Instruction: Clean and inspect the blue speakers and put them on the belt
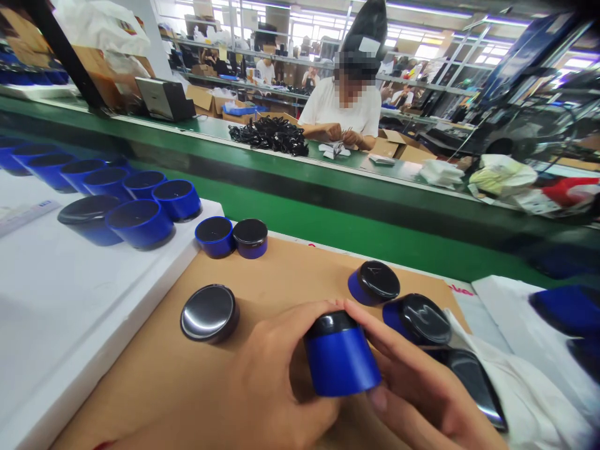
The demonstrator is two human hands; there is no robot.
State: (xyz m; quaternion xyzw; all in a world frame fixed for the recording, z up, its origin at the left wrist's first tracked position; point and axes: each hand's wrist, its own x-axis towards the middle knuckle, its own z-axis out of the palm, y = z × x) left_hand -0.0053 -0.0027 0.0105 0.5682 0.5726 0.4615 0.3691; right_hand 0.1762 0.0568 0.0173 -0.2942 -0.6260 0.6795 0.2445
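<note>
Between both hands is a blue round container with a black top, tilted toward me. My left hand curls round its left side, the fingers at its black top. My right hand grips it from the right, with fingertips at the top and the thumb near the lower edge. A loose glossy black lid lies on the brown cardboard left of my hands. Capped blue containers stand beyond my right hand, one more close by. A black shiny piece lies partly hidden behind that hand.
Several blue cups stand on a white foam board at left. Two more, a blue cup and a capped one, sit at the cardboard's far edge. White cloth lies at right. Across the green belt, a person works beside black cables.
</note>
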